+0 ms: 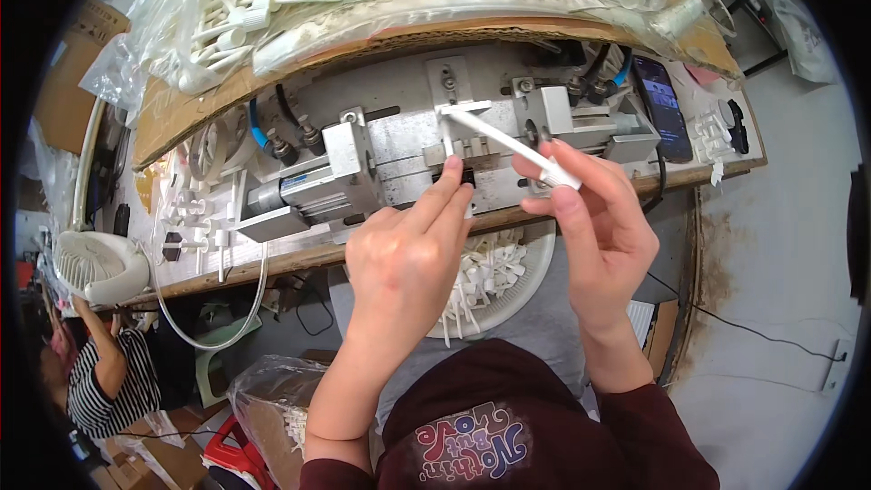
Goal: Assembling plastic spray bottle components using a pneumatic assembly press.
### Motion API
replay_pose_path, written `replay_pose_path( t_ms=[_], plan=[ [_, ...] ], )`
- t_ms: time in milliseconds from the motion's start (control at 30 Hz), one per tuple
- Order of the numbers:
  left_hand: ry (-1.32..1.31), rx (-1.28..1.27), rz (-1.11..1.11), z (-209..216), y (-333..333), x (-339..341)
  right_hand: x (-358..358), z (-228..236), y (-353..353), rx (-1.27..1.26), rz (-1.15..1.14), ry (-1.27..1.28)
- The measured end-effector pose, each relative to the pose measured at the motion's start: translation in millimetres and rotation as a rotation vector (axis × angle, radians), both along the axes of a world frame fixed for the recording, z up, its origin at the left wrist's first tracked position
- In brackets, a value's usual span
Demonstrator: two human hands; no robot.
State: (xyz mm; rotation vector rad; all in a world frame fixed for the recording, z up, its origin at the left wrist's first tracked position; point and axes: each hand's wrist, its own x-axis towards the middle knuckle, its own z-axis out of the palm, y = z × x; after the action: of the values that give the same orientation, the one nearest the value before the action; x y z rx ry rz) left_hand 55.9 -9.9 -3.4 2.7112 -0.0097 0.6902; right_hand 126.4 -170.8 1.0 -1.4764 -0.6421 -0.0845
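Head view, tube in right fingers, bench edge near

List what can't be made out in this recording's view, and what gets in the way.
Head view, throughout:
- Whatever lies directly beneath the left hand: covered by its fingers.
- White basin's far side: hidden by the workbench.
- Smartphone's screen details: too small.
- Clear plastic bag's far end: cut off by the top edge.
- Striped-shirted co-worker: partly lost at the dark lens rim.
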Motion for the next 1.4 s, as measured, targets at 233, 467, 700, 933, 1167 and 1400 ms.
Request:
replay_pose_path(
  t_ms=[233, 467, 700, 933, 1167, 1400],
  plan=[
    [-0.014, 0.000, 0.008, -4, 2, -2, -1, -4, -1, -0.042, 0.012, 0.042],
    [-0.003, -0.007, 0.006, -2, 0, -1, -3, -16, -3, -0.039, -0.020, -0.152],
    [-0.010, -0.031, 0.018, -5, 1, -2, -2, -3, 4, -0.257, -0.239, -0.365],
    [0.084, -0.173, -0.117, 9, 4, -25, 12, -29, 13, -0.375, -0.298, -0.793],
    [0.352, -0.348, -0.192, -3, 3, -71, -6, -52, 30, -0.520, -0.118, -0.725],
    [0.483, -0.393, -0.211, -41, 1, -87, 0, -37, 32, -0.659, -0.113, -0.772]
  ],
)
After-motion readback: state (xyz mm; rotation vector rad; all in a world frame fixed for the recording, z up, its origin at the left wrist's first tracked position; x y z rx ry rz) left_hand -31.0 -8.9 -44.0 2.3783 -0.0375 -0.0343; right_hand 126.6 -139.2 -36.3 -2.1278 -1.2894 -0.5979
